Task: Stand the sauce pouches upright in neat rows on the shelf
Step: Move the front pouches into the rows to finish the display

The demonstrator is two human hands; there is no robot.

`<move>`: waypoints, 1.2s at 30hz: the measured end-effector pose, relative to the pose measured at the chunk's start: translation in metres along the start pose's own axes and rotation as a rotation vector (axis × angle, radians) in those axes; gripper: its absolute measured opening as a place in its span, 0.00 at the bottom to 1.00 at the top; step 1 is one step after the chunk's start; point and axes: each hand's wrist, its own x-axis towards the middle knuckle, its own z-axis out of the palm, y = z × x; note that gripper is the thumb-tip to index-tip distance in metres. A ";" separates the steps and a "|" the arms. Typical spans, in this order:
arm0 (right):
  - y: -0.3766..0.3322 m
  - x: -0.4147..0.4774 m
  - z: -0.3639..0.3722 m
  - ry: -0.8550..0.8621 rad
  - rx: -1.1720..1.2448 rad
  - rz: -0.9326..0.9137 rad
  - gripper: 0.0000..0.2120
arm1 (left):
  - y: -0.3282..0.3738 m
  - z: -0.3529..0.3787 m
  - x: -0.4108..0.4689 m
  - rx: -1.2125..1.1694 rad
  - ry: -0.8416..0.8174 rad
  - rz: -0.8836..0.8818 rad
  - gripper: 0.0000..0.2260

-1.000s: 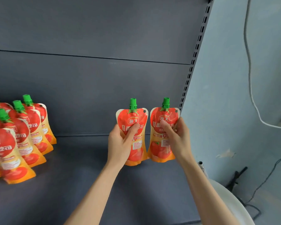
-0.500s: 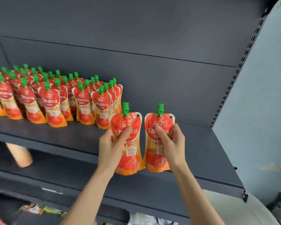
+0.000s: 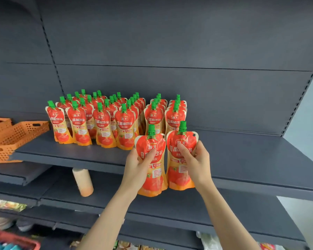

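Observation:
I hold two red and orange sauce pouches with green caps, upright, in front of the dark shelf. My left hand grips the left pouch round its middle, thumb across the front. My right hand grips the right pouch the same way. Both hang just in front of the shelf's front edge, side by side and nearly touching. Behind them several pouches stand upright in rows on the shelf, the two rightmost rows directly behind the held pair.
Orange perforated baskets sit at the shelf's left end. A pale bottle stands on the lower shelf under the rows. The shelf's right half is bare up to the slotted upright. Packaged goods lie on the lowest shelves.
The view has swung left and pulled back, so the full rows and the baskets now show. Both hands keep their pouches and have come left toward the rightmost rows.

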 end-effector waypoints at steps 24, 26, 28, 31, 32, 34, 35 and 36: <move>0.034 0.101 0.054 0.155 -0.106 0.015 0.10 | -0.040 -0.019 0.166 0.071 -0.205 0.051 0.16; 0.042 0.107 0.054 0.133 -0.095 0.021 0.11 | -0.050 -0.016 0.175 0.098 -0.196 0.054 0.18; 0.051 0.109 0.052 0.122 -0.081 0.043 0.12 | -0.061 -0.017 0.180 0.113 -0.199 0.026 0.18; 0.064 0.104 0.049 0.101 -0.110 0.049 0.15 | -0.071 -0.021 0.175 0.088 -0.238 -0.007 0.19; 0.068 0.102 0.048 0.091 -0.136 0.049 0.16 | -0.075 -0.021 0.172 0.103 -0.241 -0.010 0.21; 0.080 0.097 0.047 0.074 -0.172 0.074 0.19 | -0.087 -0.020 0.161 0.169 -0.206 -0.001 0.25; 0.085 0.093 0.047 0.066 -0.188 0.087 0.20 | -0.092 -0.020 0.156 0.208 -0.171 0.016 0.26; 0.090 0.090 0.048 0.071 -0.211 0.092 0.21 | -0.099 -0.020 0.153 0.249 -0.132 0.040 0.26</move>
